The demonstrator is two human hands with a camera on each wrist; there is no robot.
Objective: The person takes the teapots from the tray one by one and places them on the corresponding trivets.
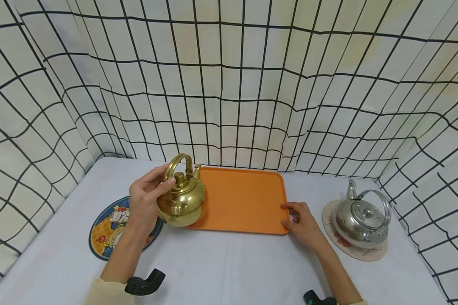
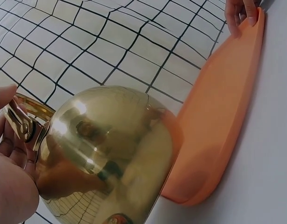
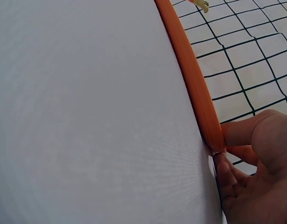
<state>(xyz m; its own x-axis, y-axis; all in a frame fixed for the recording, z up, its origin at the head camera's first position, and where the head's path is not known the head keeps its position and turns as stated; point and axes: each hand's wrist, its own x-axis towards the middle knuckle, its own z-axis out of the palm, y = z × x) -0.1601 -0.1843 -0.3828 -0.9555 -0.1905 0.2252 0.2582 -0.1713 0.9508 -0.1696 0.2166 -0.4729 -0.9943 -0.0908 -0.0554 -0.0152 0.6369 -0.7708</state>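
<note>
My left hand [image 1: 146, 199] grips the upright handle of a shiny gold kettle [image 1: 185, 205], its fingers behind the handle and the thumb in front. The kettle overlaps the left end of an orange tray [image 1: 248, 199]; whether it touches the tray I cannot tell. In the left wrist view the kettle's round body [image 2: 106, 149] hides part of the tray [image 2: 218, 112]. At the tray's right edge, near the front corner, my right hand [image 1: 301, 222] pinches the rim. The right wrist view has the thumb and fingers [image 3: 239, 133] at the tray's corner [image 3: 211, 126].
A round blue mat with cartoon figures [image 1: 107, 233] lies at the left, partly behind my left forearm. To the right, a silver kettle [image 1: 362, 220] stands on a round beige mat [image 1: 379, 252]. White cloth [image 1: 229, 267] covers the table, and black-gridded white curtains [image 1: 233, 84] surround it.
</note>
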